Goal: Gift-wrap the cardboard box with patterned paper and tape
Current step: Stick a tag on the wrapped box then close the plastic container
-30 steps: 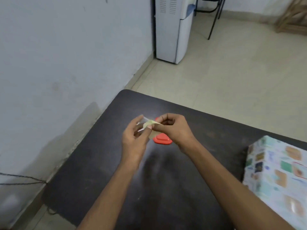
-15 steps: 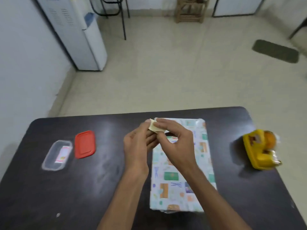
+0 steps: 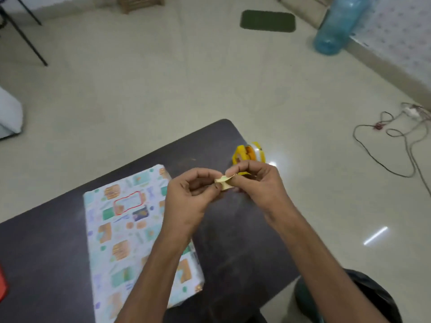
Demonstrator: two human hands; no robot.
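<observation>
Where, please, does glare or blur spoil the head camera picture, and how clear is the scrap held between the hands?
Head view: ceiling light glares off the floor as a white streak, and again beside the tape dispenser; the wrapped box print is soft with motion blur; the pale scrap between left hand and right hand is too blurred to identify; edges bow from the wide lens.

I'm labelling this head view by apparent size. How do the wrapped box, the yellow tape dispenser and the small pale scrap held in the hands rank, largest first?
1. Wrapped box, by far the largest.
2. Tape dispenser: partly hidden behind the right hand, so its full size is unsure.
3. Pale scrap, smallest, pinched with the left hand.
</observation>
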